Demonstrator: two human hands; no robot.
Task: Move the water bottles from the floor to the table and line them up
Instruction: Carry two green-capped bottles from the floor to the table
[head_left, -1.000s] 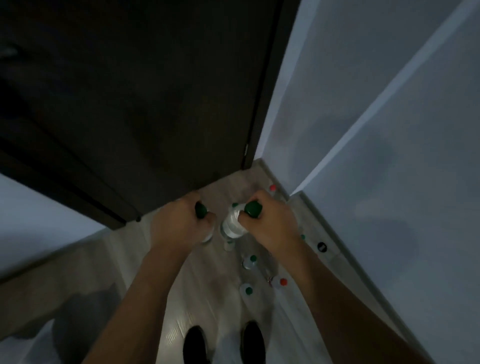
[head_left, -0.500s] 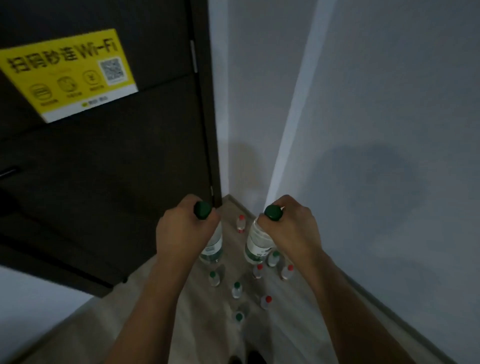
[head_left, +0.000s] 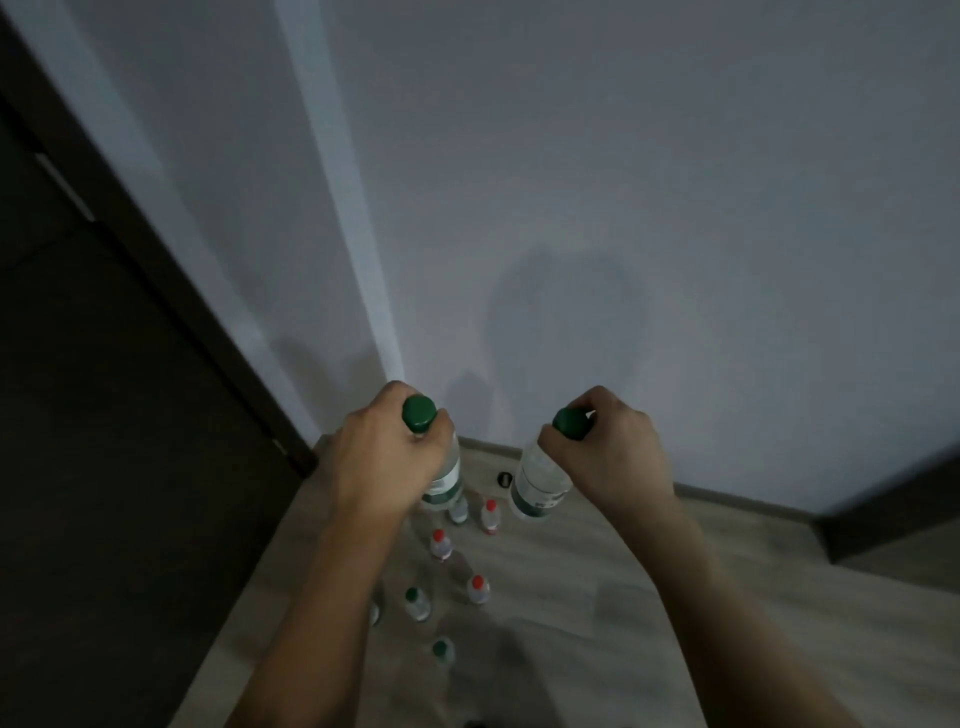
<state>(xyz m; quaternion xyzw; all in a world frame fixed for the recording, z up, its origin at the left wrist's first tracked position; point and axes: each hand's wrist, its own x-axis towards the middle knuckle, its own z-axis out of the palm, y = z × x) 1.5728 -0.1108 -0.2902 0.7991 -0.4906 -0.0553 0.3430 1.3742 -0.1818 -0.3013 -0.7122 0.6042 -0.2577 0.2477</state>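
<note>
A pale grey-white wall (head_left: 623, 182) fills most of the view, meeting a second wall at a corner, with a dark brown wooden door (head_left: 93, 415) along the left side. Below lies a light wood-grain laminate floor (head_left: 597, 597), edged by a grey skirting board (head_left: 727, 501).

Two bare forearms reach forward from the bottom of the frame. The left hand (head_left: 384, 462) is clenched around the neck of a clear plastic water bottle with a green cap (head_left: 441, 475), which hangs upright above the floor. The right hand (head_left: 608, 452) is likewise clenched around the neck of a second clear green-capped water bottle (head_left: 537, 486), tilted slightly, its base toward the left. The two held bottles are near each other but apart.

Small clear bottles stand on the floor beneath: three with red caps (head_left: 490, 514) (head_left: 440, 543) (head_left: 478, 588) and two with green caps (head_left: 415, 603) (head_left: 442, 650); another (head_left: 458, 508) is partly hidden by the left-hand bottle. A small dark round object (head_left: 504, 478) lies near the skirting; what it is cannot be told.
</note>
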